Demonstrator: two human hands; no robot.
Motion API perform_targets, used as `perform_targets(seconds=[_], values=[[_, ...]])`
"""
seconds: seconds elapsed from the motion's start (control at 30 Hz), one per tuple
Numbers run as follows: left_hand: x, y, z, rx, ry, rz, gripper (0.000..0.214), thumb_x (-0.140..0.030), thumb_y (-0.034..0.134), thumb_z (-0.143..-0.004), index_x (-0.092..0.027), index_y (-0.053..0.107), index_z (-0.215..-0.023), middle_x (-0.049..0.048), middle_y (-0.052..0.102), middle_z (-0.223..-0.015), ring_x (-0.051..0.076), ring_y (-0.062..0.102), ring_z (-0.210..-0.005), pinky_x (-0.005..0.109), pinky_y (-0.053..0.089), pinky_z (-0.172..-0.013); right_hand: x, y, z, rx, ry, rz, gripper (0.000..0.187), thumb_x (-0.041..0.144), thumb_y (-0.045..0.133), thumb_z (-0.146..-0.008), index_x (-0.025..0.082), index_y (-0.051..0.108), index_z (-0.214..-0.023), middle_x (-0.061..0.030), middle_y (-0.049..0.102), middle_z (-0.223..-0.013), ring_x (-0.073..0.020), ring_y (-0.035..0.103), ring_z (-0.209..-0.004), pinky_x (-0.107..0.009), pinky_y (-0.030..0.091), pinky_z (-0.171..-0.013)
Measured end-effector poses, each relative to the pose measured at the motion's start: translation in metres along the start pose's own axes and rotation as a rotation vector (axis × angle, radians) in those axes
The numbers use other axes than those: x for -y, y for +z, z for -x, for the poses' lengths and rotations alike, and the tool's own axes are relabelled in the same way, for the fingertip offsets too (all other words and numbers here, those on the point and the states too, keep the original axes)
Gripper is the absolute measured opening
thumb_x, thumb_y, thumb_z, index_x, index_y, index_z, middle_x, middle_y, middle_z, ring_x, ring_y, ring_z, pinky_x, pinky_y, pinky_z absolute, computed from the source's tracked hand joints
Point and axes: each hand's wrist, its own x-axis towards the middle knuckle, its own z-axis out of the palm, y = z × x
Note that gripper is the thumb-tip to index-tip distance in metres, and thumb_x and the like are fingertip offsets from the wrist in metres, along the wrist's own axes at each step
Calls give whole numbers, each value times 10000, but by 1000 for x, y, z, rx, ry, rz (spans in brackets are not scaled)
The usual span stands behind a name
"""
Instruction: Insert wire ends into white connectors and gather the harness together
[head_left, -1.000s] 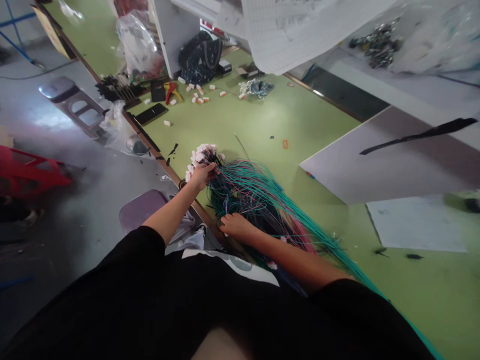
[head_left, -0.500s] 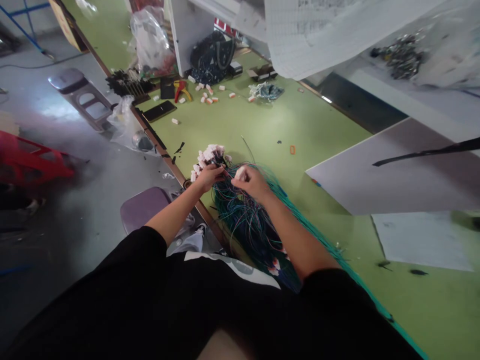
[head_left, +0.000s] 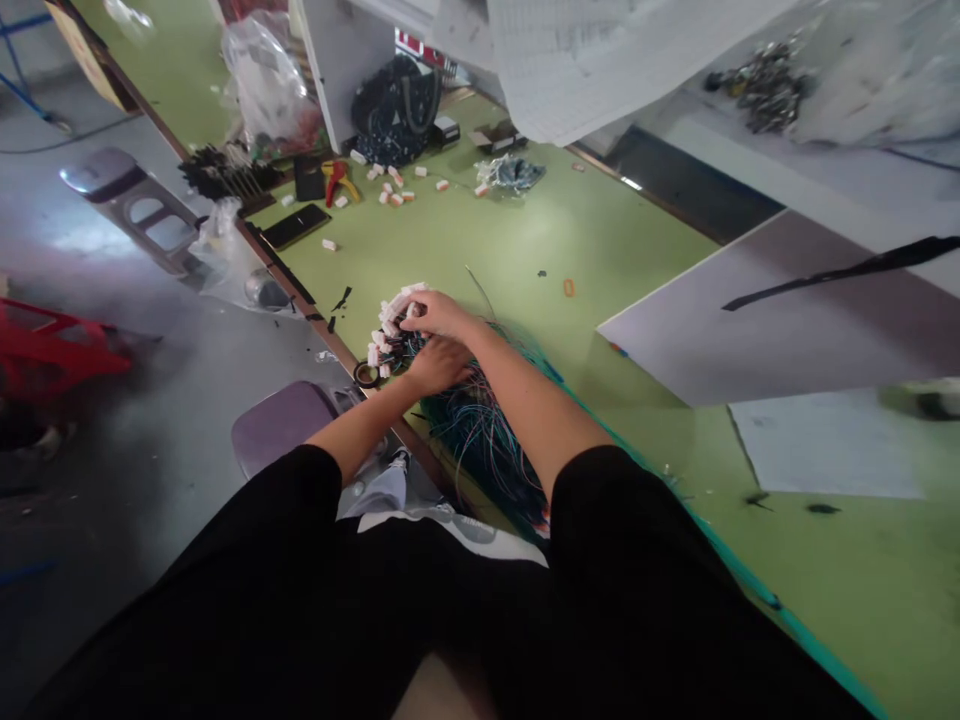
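Note:
A thick bundle of teal, blue and pink wires (head_left: pixel 487 440) lies along the near edge of the green table (head_left: pixel 600 240). Its far end carries a cluster of white connectors (head_left: pixel 386 325). My left hand (head_left: pixel 439 365) is closed on the wires just behind that cluster. My right hand (head_left: pixel 439 312) has reached across above the left one and rests on top of the connectors, fingers curled over them. Whether it grips one I cannot see.
Loose white connectors (head_left: pixel 390 185), a red-handled tool (head_left: pixel 337 180), a black phone (head_left: pixel 294 226) and a black cable coil (head_left: pixel 394 110) lie at the far end. A white board (head_left: pixel 780 320) and a paper sheet (head_left: pixel 825 445) sit right. Two stools (head_left: pixel 281 425) stand beside the table on the left.
My right hand left the middle of the wire bundle near my body, rose holding a white piece, and now lies over the connector cluster. My left hand stayed on the wires by it.

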Motion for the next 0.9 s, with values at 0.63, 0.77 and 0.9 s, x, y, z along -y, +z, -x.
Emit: perform_targets(seconds=[0.63,0.77,0.9], values=[[27,-11,-9,67,-4,-561,418,-396,425,-828,-210,571,-1172,92,582,-1225,301,390,-1253,450,124,-1095,-97,25,366,-450,713,226,176,233,458,-728,203,631,-731,-56,666,-752,-205,599,-710,-345,471,-671],[27,-9,-9,73,-14,-621,446,-417,392,-842,-187,557,-1187,108,574,-1236,306,396,-1243,466,129,-1086,-104,50,356,-484,742,220,262,206,454,-708,155,617,-908,-102,660,-864,-215,593,-756,-342,460,-689],[27,-7,-8,51,-41,-617,435,-420,400,-838,-216,554,-1190,87,576,-1235,283,394,-1249,450,106,-1094,-109,66,343,-560,732,205,390,239,477,-704,133,539,-1074,-150,612,-1031,-266,561,-946,-401,435,-810]])
